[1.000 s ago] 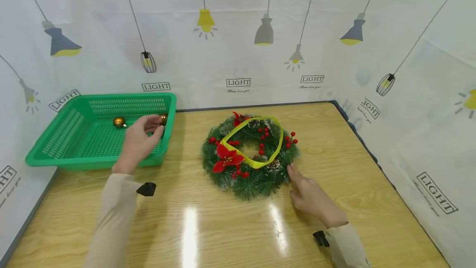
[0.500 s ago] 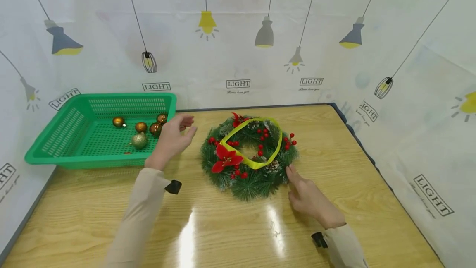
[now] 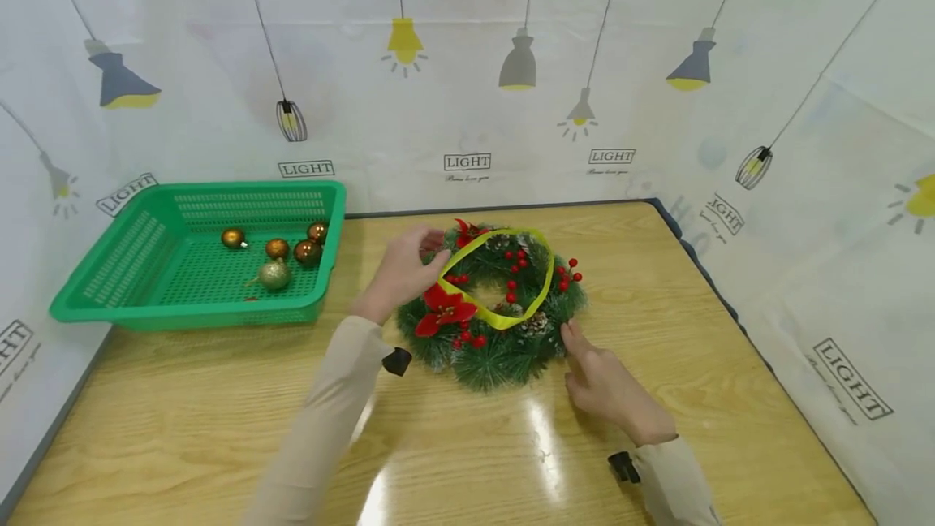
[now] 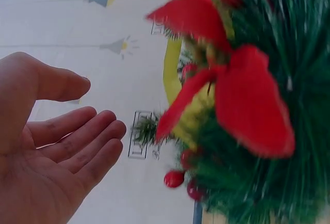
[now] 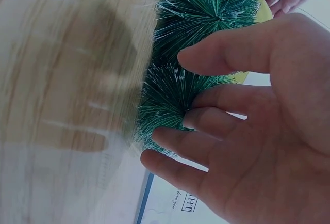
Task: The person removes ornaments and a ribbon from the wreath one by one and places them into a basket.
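A green pine wreath (image 3: 485, 368) with red berries and pine cones lies on the wooden table. A red poinsettia (image 3: 444, 311) and a loop of yellow ribbon (image 3: 549, 274) are on it. Close to the wreath's left side is my left hand (image 3: 400, 273), which holds nothing. In the left wrist view its loosely bent fingers (image 4: 100, 154) stand apart from the poinsettia. At the wreath's right edge is my right hand (image 3: 609, 388). The right wrist view has its slightly bent fingers (image 5: 180, 144) against the needles, with the thumb standing away from them.
A green plastic basket (image 3: 190, 319) stands at the table's left. Inside are several baubles, among them a brown one (image 3: 307, 252) and a glittery gold one (image 3: 274, 274). A white backdrop (image 3: 467, 120) printed with lamps rises behind the table (image 3: 453, 445).
My left hand has moved right, out from over the basket and across to the wreath's left side. The baubles it covered now show. My right hand stays at the wreath.
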A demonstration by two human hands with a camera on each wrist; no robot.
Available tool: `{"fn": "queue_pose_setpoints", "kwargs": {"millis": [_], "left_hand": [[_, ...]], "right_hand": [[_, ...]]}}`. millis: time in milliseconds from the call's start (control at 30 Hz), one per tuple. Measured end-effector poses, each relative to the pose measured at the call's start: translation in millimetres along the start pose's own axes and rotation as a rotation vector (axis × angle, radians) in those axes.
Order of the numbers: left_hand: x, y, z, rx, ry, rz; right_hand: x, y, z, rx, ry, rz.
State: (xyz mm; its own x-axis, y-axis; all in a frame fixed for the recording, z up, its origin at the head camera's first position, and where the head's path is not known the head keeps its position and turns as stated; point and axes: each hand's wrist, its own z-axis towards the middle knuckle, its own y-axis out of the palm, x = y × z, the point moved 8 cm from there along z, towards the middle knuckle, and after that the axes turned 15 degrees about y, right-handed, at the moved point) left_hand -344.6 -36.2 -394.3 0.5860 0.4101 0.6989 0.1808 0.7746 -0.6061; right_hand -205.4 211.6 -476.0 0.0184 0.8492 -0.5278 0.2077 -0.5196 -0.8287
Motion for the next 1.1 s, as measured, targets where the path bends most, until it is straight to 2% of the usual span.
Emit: {"fn": "queue_pose_setpoints", "kwargs": {"millis": [233,567,833,1100], "left_hand": [[12.2,28.1,6.6,-0.053,0.024,-0.023],[21.9,50.3,8.4,-0.092,0.003,-0.088],[33.4,81.1,14.8,-0.141,0.035,-0.105],[41.2,101.4,17.9,-0.188,0.046,-0.077]], "right_hand": [[1,1,1,0.014,-0.011,-0.004],[-1,3,2,0.021,-0.017,0.009],[4,5,2,0.012,0.004,0.019],[5,5,1,0.016,0.007,0.020]]}}
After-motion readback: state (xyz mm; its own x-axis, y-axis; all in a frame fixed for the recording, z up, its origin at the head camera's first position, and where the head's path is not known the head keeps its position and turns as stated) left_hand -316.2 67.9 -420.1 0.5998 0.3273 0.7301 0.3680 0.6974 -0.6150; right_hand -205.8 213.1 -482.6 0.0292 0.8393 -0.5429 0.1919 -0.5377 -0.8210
